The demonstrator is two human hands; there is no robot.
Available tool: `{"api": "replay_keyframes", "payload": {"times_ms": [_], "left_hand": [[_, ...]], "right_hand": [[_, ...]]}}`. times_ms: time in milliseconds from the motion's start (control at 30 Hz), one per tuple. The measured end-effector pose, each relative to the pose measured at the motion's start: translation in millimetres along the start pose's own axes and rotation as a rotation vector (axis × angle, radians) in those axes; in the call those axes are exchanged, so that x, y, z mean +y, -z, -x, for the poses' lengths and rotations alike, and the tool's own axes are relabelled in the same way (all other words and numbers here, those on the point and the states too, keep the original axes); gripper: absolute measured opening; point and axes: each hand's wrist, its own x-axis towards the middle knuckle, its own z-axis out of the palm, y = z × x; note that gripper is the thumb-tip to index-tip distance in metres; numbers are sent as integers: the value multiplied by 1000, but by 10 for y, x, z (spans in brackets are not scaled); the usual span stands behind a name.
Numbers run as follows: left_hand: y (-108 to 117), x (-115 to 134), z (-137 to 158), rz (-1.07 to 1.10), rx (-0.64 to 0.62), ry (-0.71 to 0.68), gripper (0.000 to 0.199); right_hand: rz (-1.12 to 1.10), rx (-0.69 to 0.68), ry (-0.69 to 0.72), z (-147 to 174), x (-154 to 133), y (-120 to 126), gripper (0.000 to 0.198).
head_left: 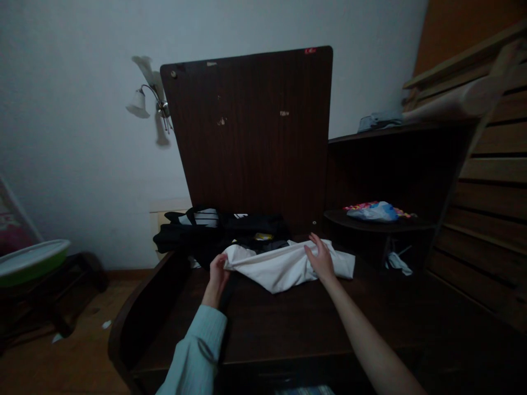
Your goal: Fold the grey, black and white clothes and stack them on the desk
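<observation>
A white piece of cloth [275, 271], perhaps a garment, lies bunched across the dark wooden desk top [263, 334]. Its left end is pinched in the fingers of my left hand [218, 271], which comes out of a pale green sleeve. My right hand [321, 258] rests on the cloth's right part with thumb and fingers apart; the forearm behind it is bare. Just beyond the cloth sits a heap of black clothing [242, 225] with white stripes and a small yellow patch.
A dark upright panel [251, 131] stands behind the clothes. To the right, a corner shelf [349, 222] bears a plastic bag [379, 211]. Wooden slats [486, 181] rise at far right. A green basin [37, 260] stands on a low stand at left; a lamp [140, 104] hangs on the wall.
</observation>
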Motion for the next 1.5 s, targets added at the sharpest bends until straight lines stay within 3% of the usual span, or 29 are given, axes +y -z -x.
{"api": "replay_keyframes", "payload": {"times_ms": [100,200,300,400,500,667,767,833,867,967,1033,1067,1133,1233,1367,1433,1500], "left_hand": [[2,23,45,-37,-10,28,35],[-65,14,86,-368,-116,49,37],[-144,-43,121,-770,-217,42,32],[-193,-95,142,-883,-313,-20,26],[-215,-81,119,-702,-228,-125,27],[-213,114,25,-127,115,-177,34],[-127,297,17,62,119,-168,30],[-8,421,33,111,100,-166,17],[66,479,42,113,100,-170,11],[285,612,67,50,110,-212,2],[368,649,90,-29,78,-225,4],[378,650,108,-67,39,-214,5],[332,614,166,-144,-92,-160,6],[148,497,300,-340,-369,-73,14],[-134,315,478,-816,-608,-56,40],[-230,243,529,-1019,-643,-101,61],[-282,195,547,-1127,-672,-152,67]], "right_hand": [[318,106,57,35,18,4,54],[494,245,-47,9,100,85,53],[514,241,-120,-39,228,149,43],[391,190,-74,-81,334,155,28],[167,238,-43,-125,365,166,29],[-121,404,-63,-149,122,374,37],[-164,446,51,4,-175,542,31],[-163,382,159,207,-355,624,26],[-154,284,231,327,-421,654,23],[-78,-255,458,651,-477,712,17],[-2,-517,489,752,-399,737,20],[35,-544,453,756,-336,747,21],[101,-457,333,687,-200,763,21],[171,-367,239,499,-53,756,23],[226,-469,246,314,17,626,41],[263,-566,237,258,46,525,30],[267,-643,235,212,66,436,13]]}}
